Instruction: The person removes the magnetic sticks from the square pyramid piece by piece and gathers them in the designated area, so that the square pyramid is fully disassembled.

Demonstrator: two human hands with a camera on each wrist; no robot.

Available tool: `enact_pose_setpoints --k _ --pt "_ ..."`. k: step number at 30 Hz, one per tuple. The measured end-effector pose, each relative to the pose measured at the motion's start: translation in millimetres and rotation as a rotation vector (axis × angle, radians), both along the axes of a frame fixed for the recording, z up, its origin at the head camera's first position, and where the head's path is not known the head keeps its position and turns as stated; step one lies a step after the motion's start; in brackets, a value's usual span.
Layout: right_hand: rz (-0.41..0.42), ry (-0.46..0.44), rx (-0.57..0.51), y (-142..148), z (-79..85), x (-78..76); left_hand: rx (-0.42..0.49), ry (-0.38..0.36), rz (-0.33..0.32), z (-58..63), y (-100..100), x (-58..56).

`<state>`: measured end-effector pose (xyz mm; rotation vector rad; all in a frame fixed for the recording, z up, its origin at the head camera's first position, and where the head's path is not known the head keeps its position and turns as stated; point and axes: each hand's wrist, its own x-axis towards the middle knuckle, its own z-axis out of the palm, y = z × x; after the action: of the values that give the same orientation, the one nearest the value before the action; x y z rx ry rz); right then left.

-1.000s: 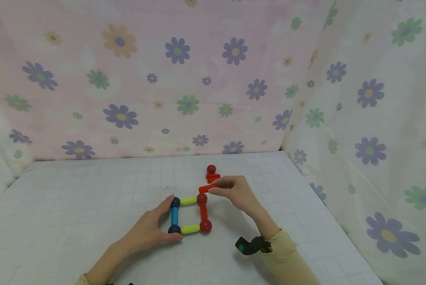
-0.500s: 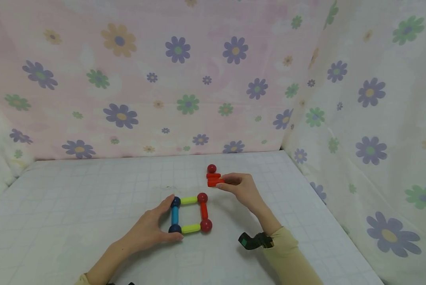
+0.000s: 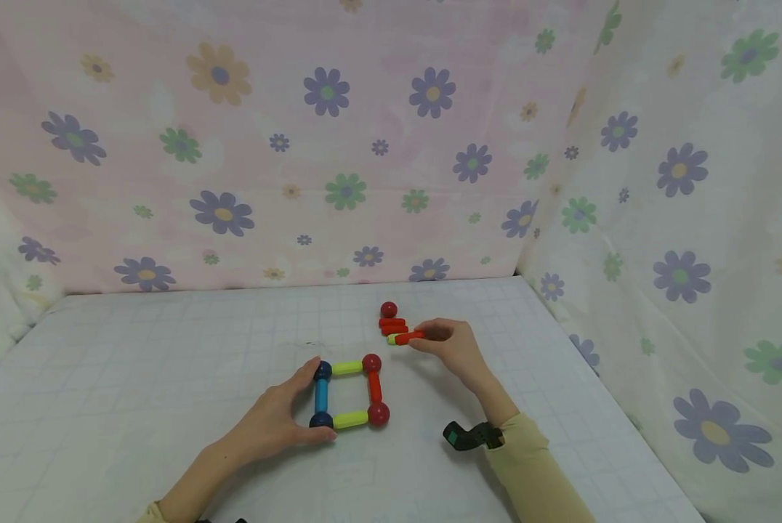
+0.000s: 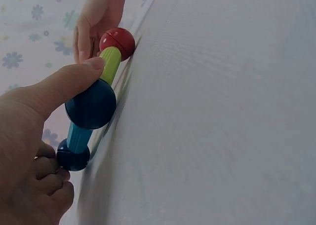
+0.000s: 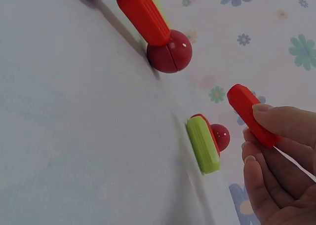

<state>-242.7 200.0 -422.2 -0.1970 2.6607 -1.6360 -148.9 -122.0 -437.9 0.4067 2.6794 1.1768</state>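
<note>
A square of magnetic balls and sticks lies on the table, with a blue stick, a red stick and two yellow-green sticks between two dark blue balls and two red balls. My left hand grips its blue side, thumb at the near blue ball and a finger at the far one. My right hand pinches a loose red stick between thumb and fingers, beyond the square's far right corner. In the right wrist view that stick is raised beside a loose yellow-green stick.
Two more red sticks lie side by side behind the loose yellow-green one, with a single red ball at their back. Flower-patterned cloth hangs behind the white table and along its sides.
My right hand has drawn the red stick back from the square's far red ball, up and to the right, uncovering the loose yellow-green stick. The left hand and the square stay put.
</note>
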Motion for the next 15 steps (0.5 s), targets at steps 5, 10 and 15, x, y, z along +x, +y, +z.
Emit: enact_pose_setpoints --k 5,10,15 --pt "-0.024 -0.037 0.012 3.7 -5.9 -3.1 0.004 0.005 -0.004 -0.7 -0.4 -0.4" --pt "-0.049 -0.057 0.033 4.9 -9.4 -3.8 0.0 0.003 0.0 -0.7 -0.4 -0.1" --pt "-0.06 -0.048 0.094 4.9 -12.2 -4.1 -0.009 0.003 0.001 0.5 -0.1 0.2"
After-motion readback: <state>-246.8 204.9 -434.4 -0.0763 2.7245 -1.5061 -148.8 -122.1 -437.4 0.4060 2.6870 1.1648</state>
